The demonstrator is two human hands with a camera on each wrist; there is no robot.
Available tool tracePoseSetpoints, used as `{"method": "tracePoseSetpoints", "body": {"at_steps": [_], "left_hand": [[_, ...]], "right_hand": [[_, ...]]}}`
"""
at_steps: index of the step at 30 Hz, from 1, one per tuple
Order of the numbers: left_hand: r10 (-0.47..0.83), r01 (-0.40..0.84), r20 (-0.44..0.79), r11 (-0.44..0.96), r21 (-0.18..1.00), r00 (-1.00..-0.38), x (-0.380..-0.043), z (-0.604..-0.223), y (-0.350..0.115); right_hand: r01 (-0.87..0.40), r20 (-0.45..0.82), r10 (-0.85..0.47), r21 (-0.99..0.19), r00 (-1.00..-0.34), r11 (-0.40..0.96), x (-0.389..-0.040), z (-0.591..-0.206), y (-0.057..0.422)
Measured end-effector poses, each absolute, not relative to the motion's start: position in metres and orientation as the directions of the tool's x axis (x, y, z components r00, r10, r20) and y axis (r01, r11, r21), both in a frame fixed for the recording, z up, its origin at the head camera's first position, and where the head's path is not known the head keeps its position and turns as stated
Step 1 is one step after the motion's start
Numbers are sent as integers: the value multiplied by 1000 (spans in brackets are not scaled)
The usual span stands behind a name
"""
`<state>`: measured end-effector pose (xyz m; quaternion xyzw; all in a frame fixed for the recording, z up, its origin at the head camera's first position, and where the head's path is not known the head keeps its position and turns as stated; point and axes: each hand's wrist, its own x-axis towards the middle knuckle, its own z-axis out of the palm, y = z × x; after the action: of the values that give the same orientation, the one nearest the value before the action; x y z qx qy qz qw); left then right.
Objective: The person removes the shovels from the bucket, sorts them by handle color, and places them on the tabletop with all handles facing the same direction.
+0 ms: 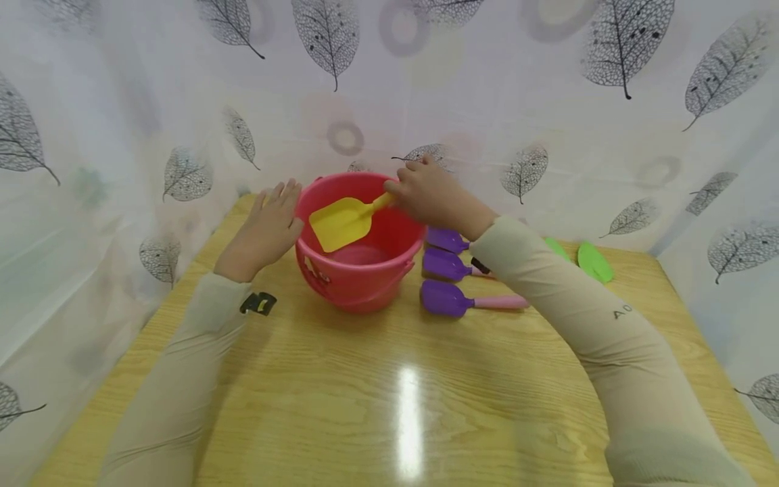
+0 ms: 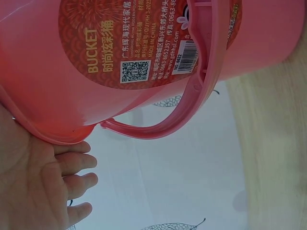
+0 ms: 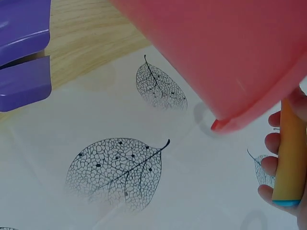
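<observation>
A pink-red bucket (image 1: pixel 359 277) stands upright on the wooden table, its label and hanging handle (image 2: pixel 211 62) showing in the left wrist view. At its left rim rests my left hand (image 1: pixel 264 230), fingers extended along the outside and the thumb at the edge. My right hand (image 1: pixel 435 193) grips the handle of a yellow toy shovel (image 1: pixel 342 223) above the bucket's right rim. The shovel's blade reaches over the bucket's mouth, pointing left. In the right wrist view, fingers curl round its orange-yellow handle (image 3: pixel 291 153), which has a blue end.
Several purple shovels (image 1: pixel 444 299) with pink handles lie right of the bucket, partly under my right forearm. Green shovel blades (image 1: pixel 594 262) show at the table's back right. A leaf-patterned curtain (image 1: pixel 475 88) hangs behind the wooden table (image 1: pixel 341 392).
</observation>
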<state>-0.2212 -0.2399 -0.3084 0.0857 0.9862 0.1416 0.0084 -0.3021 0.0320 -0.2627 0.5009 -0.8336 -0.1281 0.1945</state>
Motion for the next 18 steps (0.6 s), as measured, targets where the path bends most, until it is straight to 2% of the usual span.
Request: {"method": "tracePoseSetpoints", "body": {"at_steps": [6,18], "left_hand": [[162,155,1,944,290,-987,-221,-308,-240],[173,165,-1,940,299,-985,-222,-310,-241]], "right_hand": [[-752,298,-870,440,-393,491,-302,-254,43],[-725,430,-812,397,-395,563,-296,-242,66]]}}
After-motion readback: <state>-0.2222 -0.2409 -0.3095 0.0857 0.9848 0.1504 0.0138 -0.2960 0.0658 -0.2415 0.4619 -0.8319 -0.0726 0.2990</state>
